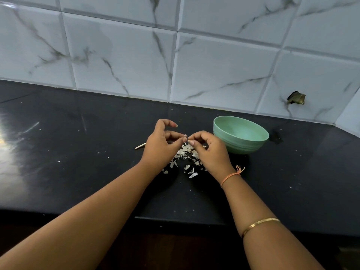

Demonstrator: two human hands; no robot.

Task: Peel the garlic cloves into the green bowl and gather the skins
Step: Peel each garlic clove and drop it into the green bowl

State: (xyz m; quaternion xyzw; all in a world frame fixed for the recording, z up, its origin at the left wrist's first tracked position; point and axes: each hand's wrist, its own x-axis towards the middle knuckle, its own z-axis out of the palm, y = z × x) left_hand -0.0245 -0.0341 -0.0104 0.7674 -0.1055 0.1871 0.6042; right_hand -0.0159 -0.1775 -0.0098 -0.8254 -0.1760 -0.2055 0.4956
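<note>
My left hand and my right hand meet fingertip to fingertip over the black counter, both pinching a small garlic clove between thumbs and forefingers. Below and between the hands lies a loose pile of pale garlic skins, spreading toward me. The green bowl stands upright just right of my right hand; I cannot make out anything inside it from this angle.
A thin pale garlic stem lies on the counter left of my left hand. The black counter carries scattered skin flecks; its front edge is near me. A marble-tiled wall backs it, with a dark hole at right.
</note>
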